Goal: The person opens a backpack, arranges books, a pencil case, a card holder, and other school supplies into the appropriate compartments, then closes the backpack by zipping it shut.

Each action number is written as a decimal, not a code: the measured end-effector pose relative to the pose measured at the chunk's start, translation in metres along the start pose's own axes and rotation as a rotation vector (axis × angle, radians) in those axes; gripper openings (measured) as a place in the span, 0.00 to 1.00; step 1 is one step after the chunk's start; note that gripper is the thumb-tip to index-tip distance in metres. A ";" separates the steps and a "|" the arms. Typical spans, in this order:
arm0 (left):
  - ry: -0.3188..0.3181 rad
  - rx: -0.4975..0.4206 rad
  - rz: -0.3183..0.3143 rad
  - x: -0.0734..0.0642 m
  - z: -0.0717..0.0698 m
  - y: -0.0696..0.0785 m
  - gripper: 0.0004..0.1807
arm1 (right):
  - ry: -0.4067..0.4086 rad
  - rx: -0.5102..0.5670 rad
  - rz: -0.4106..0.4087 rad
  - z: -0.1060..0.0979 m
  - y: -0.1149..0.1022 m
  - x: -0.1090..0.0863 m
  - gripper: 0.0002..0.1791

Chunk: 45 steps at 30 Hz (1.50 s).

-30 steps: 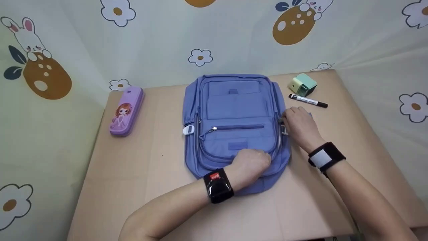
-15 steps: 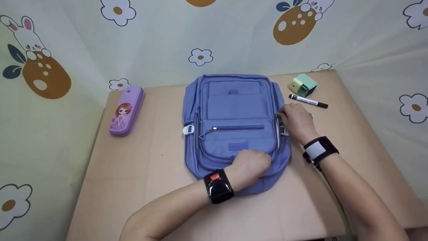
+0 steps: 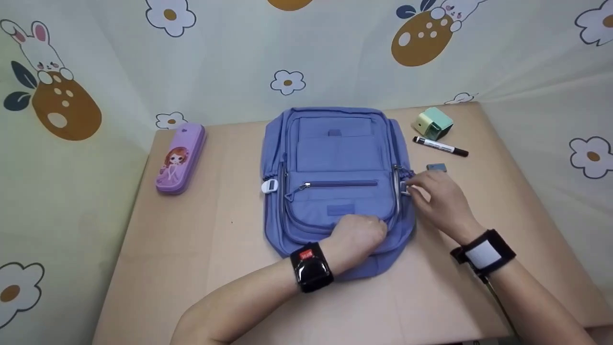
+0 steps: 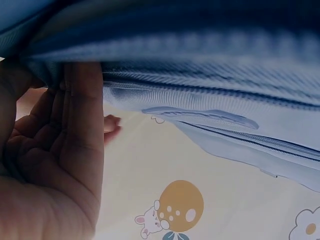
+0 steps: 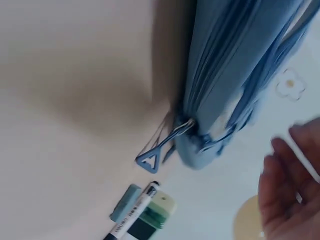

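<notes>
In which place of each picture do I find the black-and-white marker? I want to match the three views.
Head: marker in the upper right, just below the green-and-yellow block.
Left wrist: not in this picture.
Right wrist: lower left of centre, slanting, cut off by the bottom edge.
Shared landmark: the blue backpack, visible in all three views.

no text i can actually make out tbh, just a red label (image 3: 306,254) with pale lettering on the left black wristband (image 3: 312,274), way too tiny to read, some dark print along the white marker (image 3: 440,146), too blurry even from the right wrist view
</notes>
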<state>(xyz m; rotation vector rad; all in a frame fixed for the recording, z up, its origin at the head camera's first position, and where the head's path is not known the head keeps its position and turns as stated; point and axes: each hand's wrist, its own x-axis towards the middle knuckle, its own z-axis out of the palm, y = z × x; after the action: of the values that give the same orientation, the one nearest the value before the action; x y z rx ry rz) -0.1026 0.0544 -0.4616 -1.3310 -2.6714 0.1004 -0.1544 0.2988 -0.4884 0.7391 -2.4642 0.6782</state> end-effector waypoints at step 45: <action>0.294 -0.441 -0.098 -0.119 0.018 -0.140 0.24 | 0.129 0.085 -0.094 0.008 -0.034 -0.007 0.16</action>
<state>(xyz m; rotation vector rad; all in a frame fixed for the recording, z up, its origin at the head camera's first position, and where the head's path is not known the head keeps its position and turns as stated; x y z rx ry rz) -0.1450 -0.1244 -0.4739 -1.1968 -2.5789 -0.6767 -0.1312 0.2721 -0.4872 0.8115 -2.2813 0.7744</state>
